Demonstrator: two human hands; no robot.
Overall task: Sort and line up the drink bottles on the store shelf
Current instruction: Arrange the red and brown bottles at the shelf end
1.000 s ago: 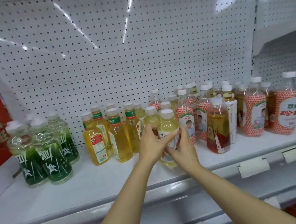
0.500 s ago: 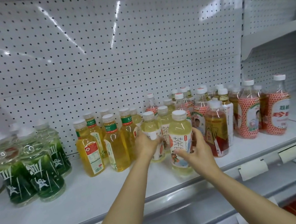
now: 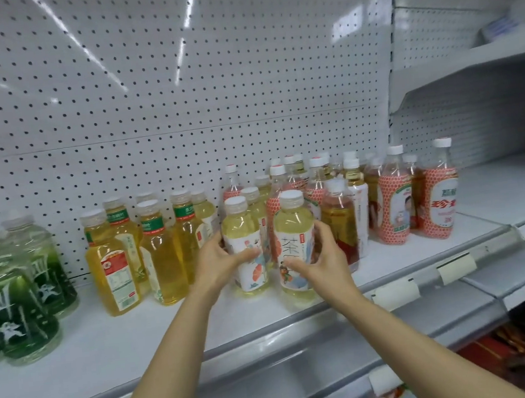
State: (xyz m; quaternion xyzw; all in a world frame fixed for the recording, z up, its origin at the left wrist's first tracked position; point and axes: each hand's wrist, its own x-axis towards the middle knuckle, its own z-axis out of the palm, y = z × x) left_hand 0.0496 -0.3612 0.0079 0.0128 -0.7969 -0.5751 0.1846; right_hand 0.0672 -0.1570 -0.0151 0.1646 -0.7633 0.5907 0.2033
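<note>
Two pale yellow tea bottles with white illustrated labels stand side by side near the front of the white shelf. My left hand grips the left tea bottle around its label. My right hand grips the right tea bottle, which stands a little nearer the shelf edge. More pale tea bottles stand right behind them.
Left of my hands stand several yellow bottles with green neck bands, and green bottles at the far left. An amber bottle and red-patterned bottles crowd the right. A perforated back panel rises behind. Price tag holders hang on the front rail.
My hands parted from one bottle; the left now holds a second tea bottle beside the one in my right hand. The camera view shifted right and closer.
</note>
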